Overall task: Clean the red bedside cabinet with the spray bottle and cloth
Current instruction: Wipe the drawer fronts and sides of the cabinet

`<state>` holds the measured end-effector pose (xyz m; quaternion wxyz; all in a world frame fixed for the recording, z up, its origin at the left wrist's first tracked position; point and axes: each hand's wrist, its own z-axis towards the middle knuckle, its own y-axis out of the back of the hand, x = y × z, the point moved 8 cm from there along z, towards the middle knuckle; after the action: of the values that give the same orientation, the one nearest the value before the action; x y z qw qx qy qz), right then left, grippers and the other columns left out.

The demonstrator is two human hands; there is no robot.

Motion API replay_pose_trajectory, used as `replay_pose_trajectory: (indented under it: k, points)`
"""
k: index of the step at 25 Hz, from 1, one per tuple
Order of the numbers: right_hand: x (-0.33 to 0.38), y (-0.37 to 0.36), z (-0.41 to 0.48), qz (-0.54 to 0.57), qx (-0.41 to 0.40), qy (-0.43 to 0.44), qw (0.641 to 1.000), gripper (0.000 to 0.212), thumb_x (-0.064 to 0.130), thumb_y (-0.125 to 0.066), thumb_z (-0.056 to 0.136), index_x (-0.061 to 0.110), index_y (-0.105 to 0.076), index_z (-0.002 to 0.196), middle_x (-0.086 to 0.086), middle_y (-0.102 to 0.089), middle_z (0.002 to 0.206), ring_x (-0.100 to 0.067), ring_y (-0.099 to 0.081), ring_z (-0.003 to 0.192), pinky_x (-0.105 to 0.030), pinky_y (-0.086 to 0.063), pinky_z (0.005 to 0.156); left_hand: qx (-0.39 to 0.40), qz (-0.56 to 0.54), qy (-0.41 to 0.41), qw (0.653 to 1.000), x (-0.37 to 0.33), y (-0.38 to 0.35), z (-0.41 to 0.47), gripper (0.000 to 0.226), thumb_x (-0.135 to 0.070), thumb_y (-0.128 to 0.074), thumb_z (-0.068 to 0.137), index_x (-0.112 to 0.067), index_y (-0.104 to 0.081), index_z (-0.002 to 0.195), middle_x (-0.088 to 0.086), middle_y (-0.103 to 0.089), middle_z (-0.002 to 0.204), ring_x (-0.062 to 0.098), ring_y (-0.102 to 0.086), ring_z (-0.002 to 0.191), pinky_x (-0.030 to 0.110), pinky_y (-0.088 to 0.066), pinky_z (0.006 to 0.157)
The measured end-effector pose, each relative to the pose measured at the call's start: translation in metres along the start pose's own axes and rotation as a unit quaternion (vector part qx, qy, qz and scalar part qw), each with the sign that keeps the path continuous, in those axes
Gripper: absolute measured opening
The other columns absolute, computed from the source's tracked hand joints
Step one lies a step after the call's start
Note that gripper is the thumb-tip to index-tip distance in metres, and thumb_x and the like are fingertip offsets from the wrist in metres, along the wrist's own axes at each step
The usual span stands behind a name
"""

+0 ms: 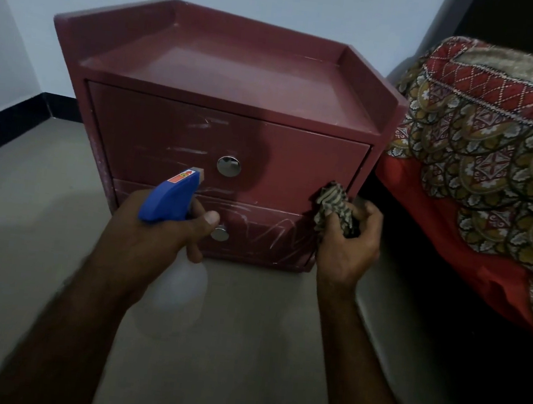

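Scratches (265, 231) mark both drawers of the red bedside cabinet (225, 75), which stands on the floor (27, 209) beside a bed (481, 152). Each of the 2 drawers has a shiny round knob (228, 166). The left hand (156, 233) curls its fingers round the blue-topped spray bottle (168, 199), pointed at the top drawer. The right hand (348, 243) bunches a striped cloth (334, 205) by the cabinet's right edge.

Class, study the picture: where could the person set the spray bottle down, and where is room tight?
The cabinet top is bare inside its raised rim. The floor left of it, out to the black skirting, is bare too. It is tight between cabinet and bed, where the right hand holds the cloth.
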<state>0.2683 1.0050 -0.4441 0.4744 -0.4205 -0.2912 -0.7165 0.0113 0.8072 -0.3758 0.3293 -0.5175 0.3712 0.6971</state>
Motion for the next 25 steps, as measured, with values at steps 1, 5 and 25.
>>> replay_pose_trajectory:
  k: [1,5,25]
  points:
    - [-0.001,-0.001,-0.001,0.005,-0.005,-0.007,1.0,0.046,0.019,-0.08,0.081,0.025,-0.06,0.122,0.016,-0.069,0.106,-0.001,-0.068,0.101,-0.024,-0.056,0.092,-0.001,0.003,0.002,1.0,0.001,0.001,0.0,0.018,-0.036,-0.075,0.083,-0.052,-0.07,0.077,0.009,-0.071,0.069,0.025,-0.072,0.066,0.036,-0.049,0.082]
    - [-0.024,-0.007,-0.026,0.015,-0.01,-0.067,0.998,0.046,0.007,-0.077,0.083,0.017,-0.06,0.125,0.002,-0.071,0.107,-0.014,-0.07,0.1,-0.04,-0.058,0.095,-0.004,-0.002,-0.006,1.0,-0.003,0.004,-0.001,0.034,-0.029,-0.074,0.088,-0.06,-0.068,0.075,0.01,-0.07,0.068,0.028,-0.072,0.068,0.033,-0.046,0.084]
    - [0.044,-0.143,-0.131,0.111,0.119,-0.116,0.98,0.055,0.009,-0.08,0.076,0.017,-0.062,0.127,0.006,-0.077,0.1,-0.014,-0.074,0.09,-0.044,-0.06,0.085,-0.05,0.004,0.033,0.998,0.02,0.039,0.002,0.035,-0.026,-0.074,0.088,-0.057,-0.068,0.074,0.01,-0.07,0.064,0.029,-0.072,0.071,0.025,-0.043,0.071]
